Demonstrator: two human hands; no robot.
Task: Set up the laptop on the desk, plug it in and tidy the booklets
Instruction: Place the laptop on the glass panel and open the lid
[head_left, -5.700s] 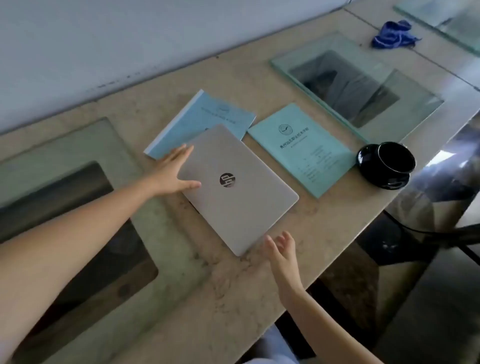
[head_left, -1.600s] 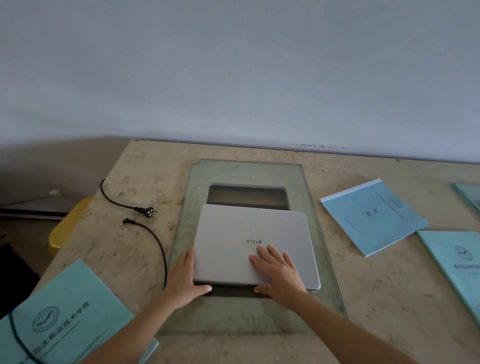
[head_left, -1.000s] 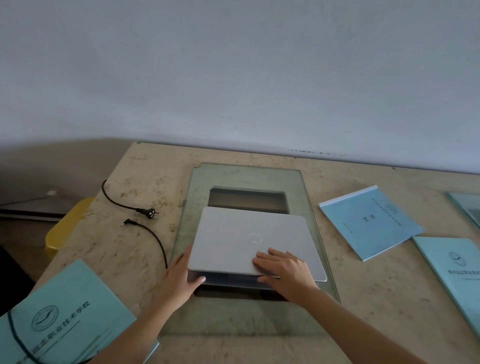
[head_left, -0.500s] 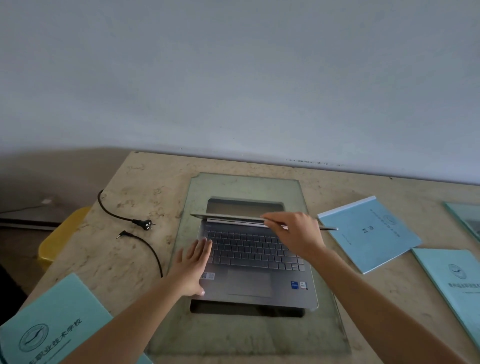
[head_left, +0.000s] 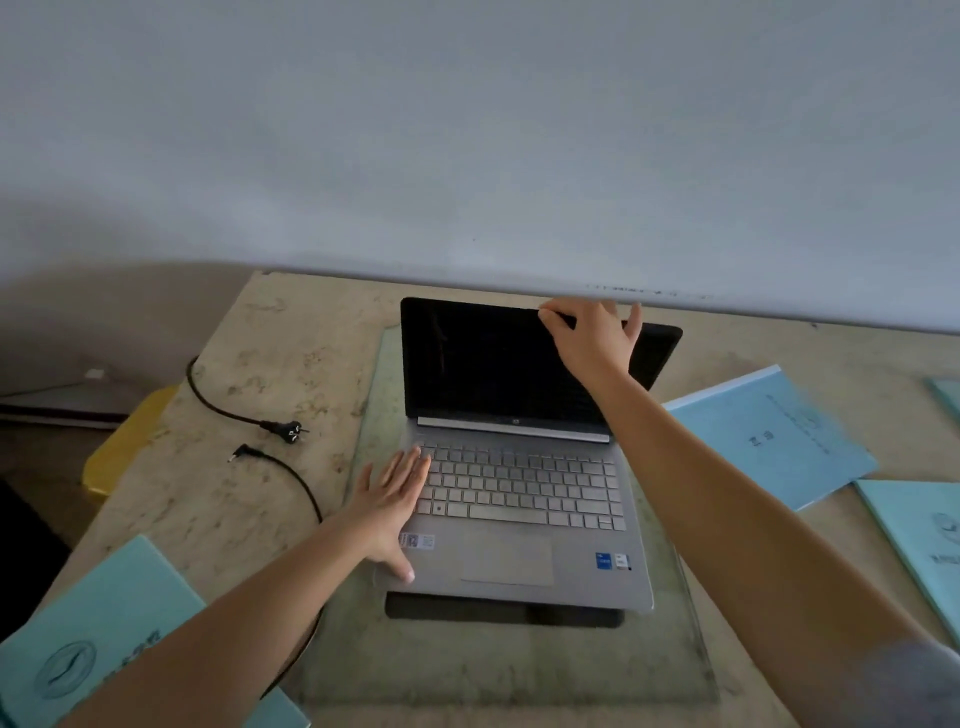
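Observation:
The silver laptop (head_left: 519, 519) sits opened on a glass pane (head_left: 493, 665) set into the stone desk, its black screen (head_left: 478, 364) upright and dark. My right hand (head_left: 589, 338) pinches the top edge of the lid. My left hand (head_left: 392, 501) lies flat, fingers spread, on the left side of the keyboard deck. A black power cable with a wall plug (head_left: 283, 428) and a barrel connector (head_left: 239, 454) lies loose on the desk to the left. Blue booklets lie at the right (head_left: 769, 441), far right (head_left: 924, 545) and near left (head_left: 93, 639).
The stone desk (head_left: 260, 374) ends at a grey wall just behind the laptop. A yellow object (head_left: 124, 441) sits below the desk's left edge. Another glass pane's corner (head_left: 948, 395) shows at the far right.
The laptop was shifted from among the booklets onto the glass pane. My right hand has lifted the lid from closed to fully upright while my left hand moved onto the keyboard deck.

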